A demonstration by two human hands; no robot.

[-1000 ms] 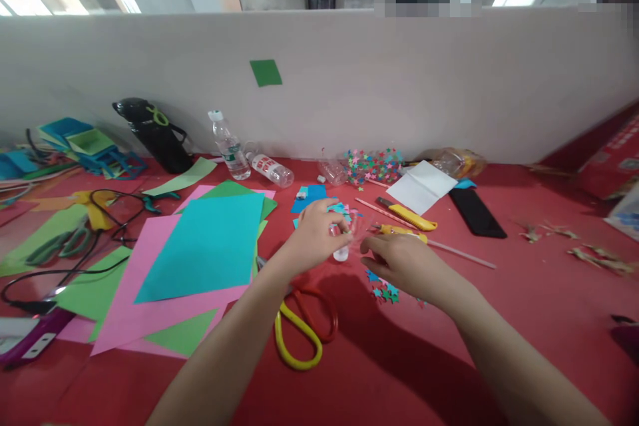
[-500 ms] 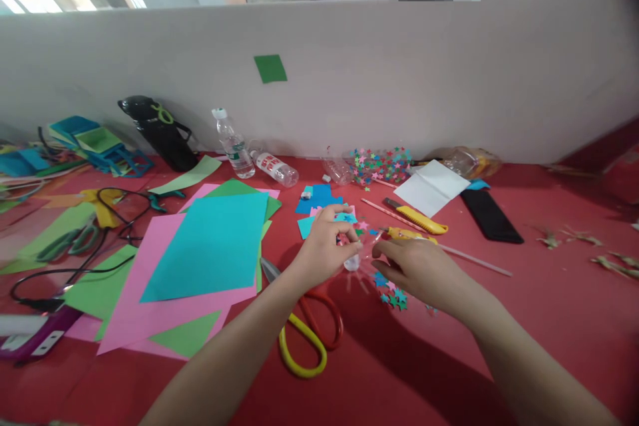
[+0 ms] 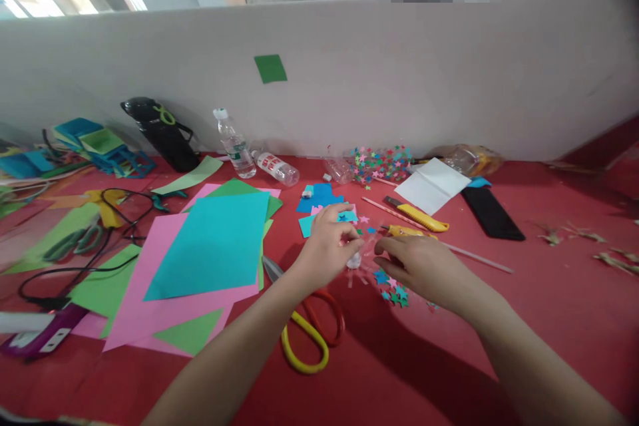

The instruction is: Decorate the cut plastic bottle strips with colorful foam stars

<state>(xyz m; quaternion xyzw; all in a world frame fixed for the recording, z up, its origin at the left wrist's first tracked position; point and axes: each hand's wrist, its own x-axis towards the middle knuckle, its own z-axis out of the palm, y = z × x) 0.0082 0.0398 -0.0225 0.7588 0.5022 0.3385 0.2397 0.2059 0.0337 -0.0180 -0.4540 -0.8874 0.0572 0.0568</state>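
Note:
My left hand [image 3: 329,239] is closed, thumb and fingers curled round a clear plastic bottle piece [image 3: 354,261], which has strips fanning out at its base. On the other side of that piece is my right hand [image 3: 412,258], its fingers bent inward near the clear strips; whatever lies between the fingertips is hidden. Small coloured paper stars [image 3: 394,294] lie below my right hand. Blue and pink paper pieces [image 3: 324,197] with notched edges sit just beyond my left hand. Large scissors [image 3: 305,343] with one yellow and one red handle lie beneath my left forearm.
Coloured paper sheets [image 3: 214,239] are stacked at left, near a black flask [image 3: 162,136] and two bottles, one upright [image 3: 234,146]. A star-covered bottle [image 3: 380,165] lies against the wall. A yellow cutter [image 3: 424,218], white paper [image 3: 432,185] and black phone [image 3: 493,213] are right.
Both hands stay close together round the clear bottle piece, with only slight finger motion. The whole view has shifted a little.

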